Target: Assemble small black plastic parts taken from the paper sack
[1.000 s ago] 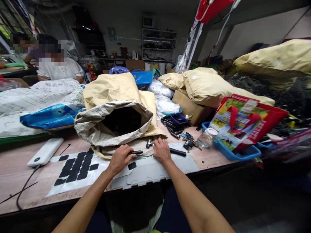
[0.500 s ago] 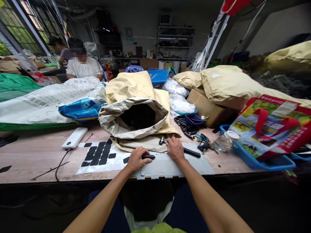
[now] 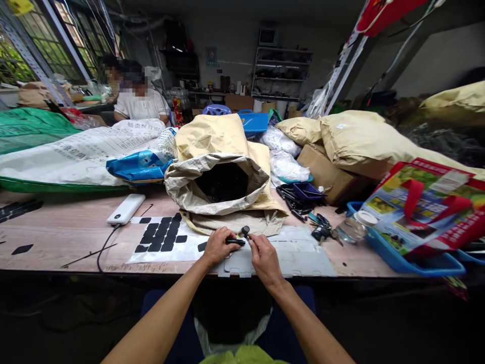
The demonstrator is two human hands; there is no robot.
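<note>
Black cylindrical piece, slim and dark-ended, sits in the left hand, whose fingers are closed round it so that one end pokes out over the flat grey sheet on the pinkish wood-look desk. Fingers of the right hand pinch a dark, round-headed, hammer-like tool, its head just beside that end; whether the two touch, I cannot tell. With the head so near the left fingertips, a stray swing could catch them, and a slack grip might let the round piece roll on the sheet.

Just beyond lies the front fold of the large tan paper sack, close enough that the head could snag it or drag its open mouth. To the left, a loose black rounded patch is near the left hand and could shift if the wrist brushes it; the white paper backing might slide likewise. The clear jar with a white lid stands well apart, at little risk.
</note>
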